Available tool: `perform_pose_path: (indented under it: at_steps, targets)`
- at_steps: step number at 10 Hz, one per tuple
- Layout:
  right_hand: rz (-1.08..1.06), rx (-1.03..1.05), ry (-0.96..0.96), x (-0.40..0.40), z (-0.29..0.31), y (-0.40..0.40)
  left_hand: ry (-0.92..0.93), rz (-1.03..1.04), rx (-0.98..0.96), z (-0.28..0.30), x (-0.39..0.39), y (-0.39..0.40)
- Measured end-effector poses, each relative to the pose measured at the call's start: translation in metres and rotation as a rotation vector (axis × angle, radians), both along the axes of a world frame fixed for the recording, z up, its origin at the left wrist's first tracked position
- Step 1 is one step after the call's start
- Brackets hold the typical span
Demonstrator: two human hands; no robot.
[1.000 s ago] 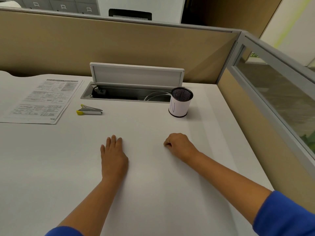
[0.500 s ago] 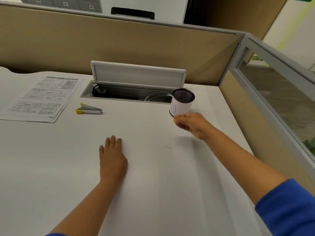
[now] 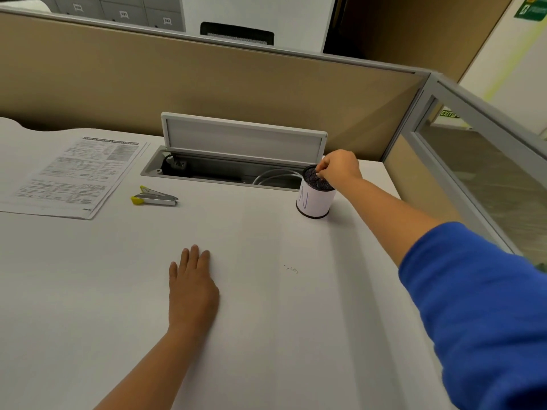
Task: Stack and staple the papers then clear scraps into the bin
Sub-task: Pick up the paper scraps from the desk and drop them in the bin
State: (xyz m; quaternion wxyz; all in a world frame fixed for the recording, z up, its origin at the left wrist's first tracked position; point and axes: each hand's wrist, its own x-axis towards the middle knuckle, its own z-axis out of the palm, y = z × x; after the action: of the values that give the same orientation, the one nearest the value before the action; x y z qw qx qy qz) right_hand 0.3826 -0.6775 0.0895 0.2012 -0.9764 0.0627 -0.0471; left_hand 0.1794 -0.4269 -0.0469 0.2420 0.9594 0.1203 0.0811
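Reaching from mid-surface, the right hand (image 3: 339,168) hovered over the bin (image 3: 315,196), its grip seemingly pinching scraps for dropping, while the left hand (image 3: 192,287) rested flat, released.

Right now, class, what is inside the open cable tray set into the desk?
Inside the cable tray a black plug lies at the left end and a white cable loops at the right. The bin and right hand cover the tray's right end.

White laminate worktop (image 3: 88,291) bounded at rear by a tan fabric partition panel (image 3: 207,81) with grey metal capping. Right of that partition: grey-framed glass screen (image 3: 488,179). Behind the partition: grey filing drawers (image 3: 118,10); green exit sign (image 3: 531,8).
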Motion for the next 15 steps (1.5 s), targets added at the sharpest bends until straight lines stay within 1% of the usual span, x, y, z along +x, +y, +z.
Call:
perform_pose_path:
  at_steps: [1,4,7,8,10,12,13,14,15]
  targets:
    - [0.019,-0.051,-0.004,-0.002,-0.002,0.003,0.002,0.004,-0.003,0.000,0.000,0.001]
    - [0.049,-0.035,-0.036,-0.009,0.005,-0.001,-0.003,0.007,0.003,-0.002,-0.001,0.002]
    - [-0.100,0.214,-0.093,-0.005,0.004,-0.008,-0.002,0.005,0.010,0.000,0.000,0.001]
    - [-0.139,0.298,-0.068,-0.003,0.004,-0.008,-0.001,0.005,0.007,-0.001,0.000,0.001]
    - [-0.173,0.351,-0.067,0.001,0.000,-0.007,-0.002,0.002,0.008,-0.001,0.000,0.001]
    - [-0.083,0.306,-0.168,-0.007,0.004,0.000,-0.001,0.001,0.010,0.000,0.001,0.002]
    - [0.030,0.282,-0.199,-0.032,0.012,0.015,0.001,-0.002,0.010,-0.001,0.000,0.002]
    - [0.204,0.232,-0.070,-0.077,-0.003,0.031,0.005,-0.006,0.009,-0.001,0.001,0.001]
    - [0.270,0.154,0.159,-0.123,-0.039,0.035,0.005,-0.008,0.012,0.000,0.001,0.001]
